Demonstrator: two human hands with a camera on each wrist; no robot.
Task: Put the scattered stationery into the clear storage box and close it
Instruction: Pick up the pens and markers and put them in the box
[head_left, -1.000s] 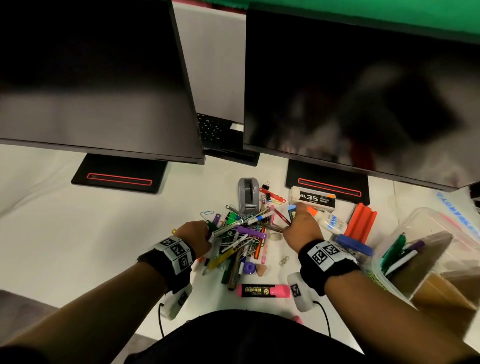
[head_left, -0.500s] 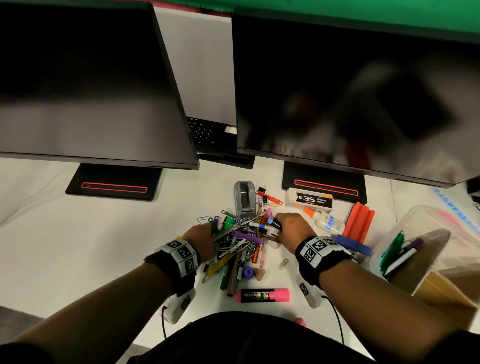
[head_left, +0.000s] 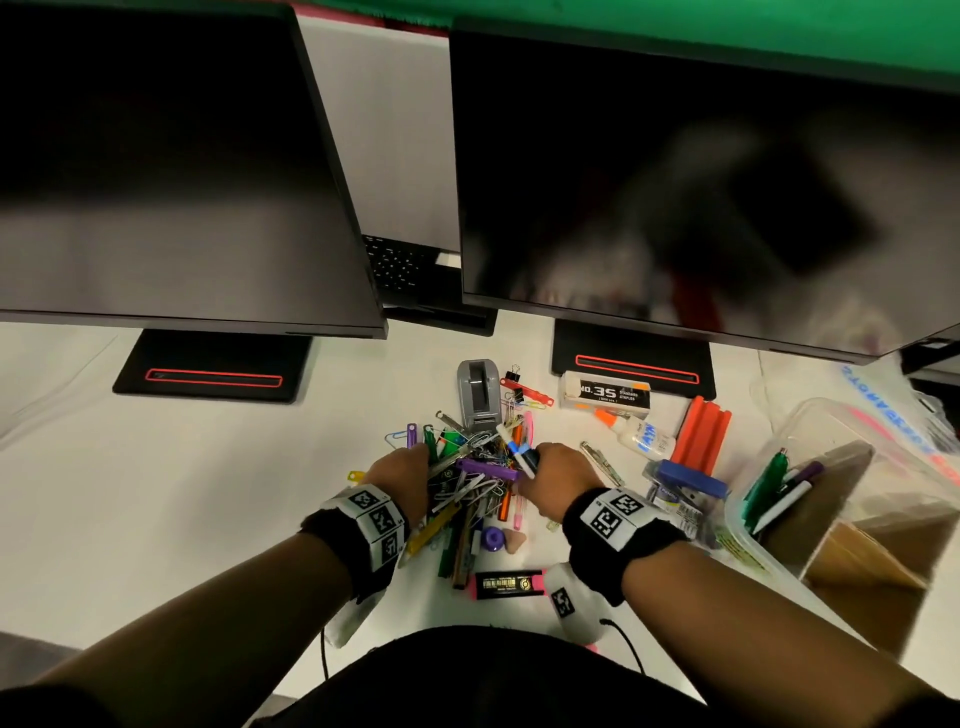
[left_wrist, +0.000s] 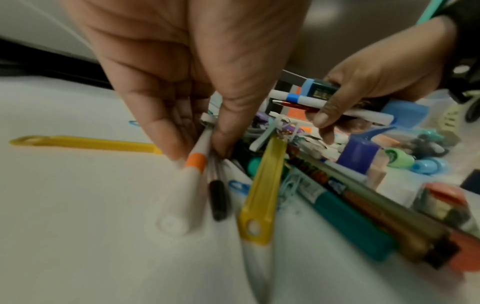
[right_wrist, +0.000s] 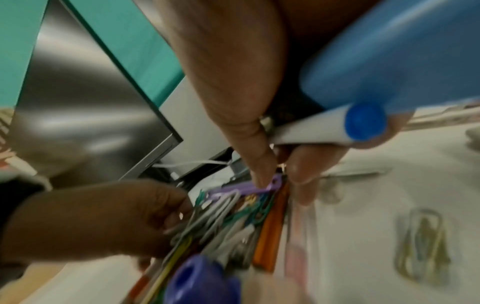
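A pile of pens, clips and markers (head_left: 470, 486) lies on the white desk between my hands. My left hand (head_left: 421, 467) digs into its left side; in the left wrist view its fingers (left_wrist: 168, 131) and thumb pinch a white pen with an orange band (left_wrist: 193, 164) among other pens. My right hand (head_left: 530, 467) grips a blue-capped marker (right_wrist: 384, 67) and a white pen (left_wrist: 298, 98), while its index finger touches a purple clip (right_wrist: 246, 188). The clear storage box (head_left: 810, 421) stands open at the right with several pens (head_left: 774, 486) inside.
Two dark monitors (head_left: 675, 197) overhang the desk's back. Behind the pile are a grey tape dispenser (head_left: 478, 395), a staples box (head_left: 605, 392), a glue bottle (head_left: 644, 436), red markers (head_left: 701, 431) and a blue stapler (head_left: 685, 480). A pink highlighter (head_left: 509, 584) lies near me.
My right hand has come back from near the staples box to the pile's right side, still gripping its pens. My left hand has pushed further into the pile.
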